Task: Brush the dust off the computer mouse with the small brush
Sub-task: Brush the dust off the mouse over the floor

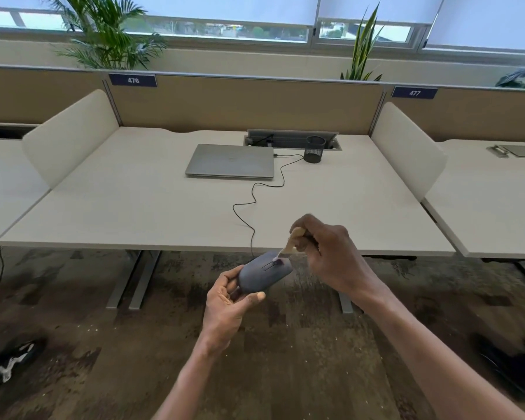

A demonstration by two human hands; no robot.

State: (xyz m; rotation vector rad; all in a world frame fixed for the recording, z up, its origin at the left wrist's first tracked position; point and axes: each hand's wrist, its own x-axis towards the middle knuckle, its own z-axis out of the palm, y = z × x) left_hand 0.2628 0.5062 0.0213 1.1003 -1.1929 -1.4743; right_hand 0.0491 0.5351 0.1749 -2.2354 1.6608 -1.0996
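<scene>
Left hand (228, 294) grips the grey computer mouse (265, 274) off the worktop (152, 204); right hand (325, 253) pinches the small brush (291, 242), bristles on the mouse

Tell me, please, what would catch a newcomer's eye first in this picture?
First, the two hands low in the middle: the left hand holds a grey mouse off the desk's near edge, while the right hand works a small brush at its wheel. Behind them on the pale desk lies a closed laptop, the mouse's cable snaking to it.
</scene>
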